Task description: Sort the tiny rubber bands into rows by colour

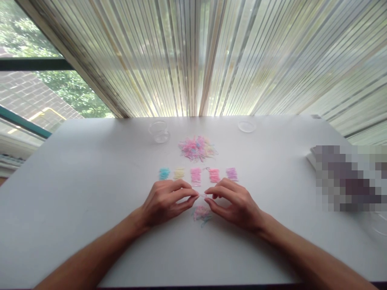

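Note:
My left hand [169,201] is closed, its thumb and forefinger pinching one end of a thin, pale pink loop-shaped piece [202,195]. My right hand [234,203] hovers at the other end of that piece, thumb and forefinger slightly apart around its tip. Below the fingertips lies a small loose heap of pink and bluish pieces [201,213]. Just beyond the hands run short stacks of similar pieces, sorted by colour: blue [164,173], yellow [179,173], pink [196,176], coral [214,175] and purple [232,174].
A larger mixed pile of pastel pieces [197,148] lies farther back on the white table [90,173]. Behind it stand a clear cup [159,132] and a clear round lid [246,127]. A blurred-out object [344,179] rests at the right. Striped blinds [193,60] hang behind the table.

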Demonstrator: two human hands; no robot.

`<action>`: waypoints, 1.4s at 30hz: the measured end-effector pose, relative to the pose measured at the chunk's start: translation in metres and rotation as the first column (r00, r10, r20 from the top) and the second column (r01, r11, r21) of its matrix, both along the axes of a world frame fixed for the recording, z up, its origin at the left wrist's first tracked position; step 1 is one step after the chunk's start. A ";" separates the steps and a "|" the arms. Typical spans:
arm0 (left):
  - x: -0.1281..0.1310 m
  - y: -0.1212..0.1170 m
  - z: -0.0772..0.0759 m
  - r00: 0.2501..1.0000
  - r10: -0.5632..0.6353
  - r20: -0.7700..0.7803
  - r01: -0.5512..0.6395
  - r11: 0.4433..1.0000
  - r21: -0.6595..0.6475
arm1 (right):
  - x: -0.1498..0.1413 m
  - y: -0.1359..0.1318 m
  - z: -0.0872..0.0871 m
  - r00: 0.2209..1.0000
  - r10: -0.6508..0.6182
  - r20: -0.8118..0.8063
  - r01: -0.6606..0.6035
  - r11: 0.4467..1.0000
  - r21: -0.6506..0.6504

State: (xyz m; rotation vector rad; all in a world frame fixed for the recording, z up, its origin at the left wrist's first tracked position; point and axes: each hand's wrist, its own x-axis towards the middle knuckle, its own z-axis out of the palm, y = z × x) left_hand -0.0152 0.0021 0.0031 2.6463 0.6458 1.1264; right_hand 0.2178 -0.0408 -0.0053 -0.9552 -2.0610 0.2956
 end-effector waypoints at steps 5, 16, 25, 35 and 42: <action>0.000 -0.001 0.001 1.000 0.006 -0.017 -0.006 1.000 0.004 | 0.000 -0.001 0.000 1.000 0.021 -0.015 -0.021 1.000 -0.013; -0.015 0.012 0.002 0.953 0.157 -0.260 -0.142 0.987 0.078 | -0.004 0.006 -0.012 0.987 -0.116 0.111 0.123 0.991 -0.055; -0.014 0.011 -0.001 0.934 0.172 -0.312 -0.175 0.984 0.018 | -0.006 0.004 -0.017 0.977 -0.092 0.190 0.117 0.985 -0.124; -0.009 0.010 -0.002 0.923 0.186 -0.337 -0.196 0.981 0.005 | -0.006 0.003 -0.014 0.979 -0.107 0.175 0.132 0.982 -0.138; -0.001 0.008 -0.005 0.915 0.258 -0.310 -0.247 0.966 0.075 | 0.004 0.003 -0.002 0.974 -0.150 0.168 0.162 0.985 -0.057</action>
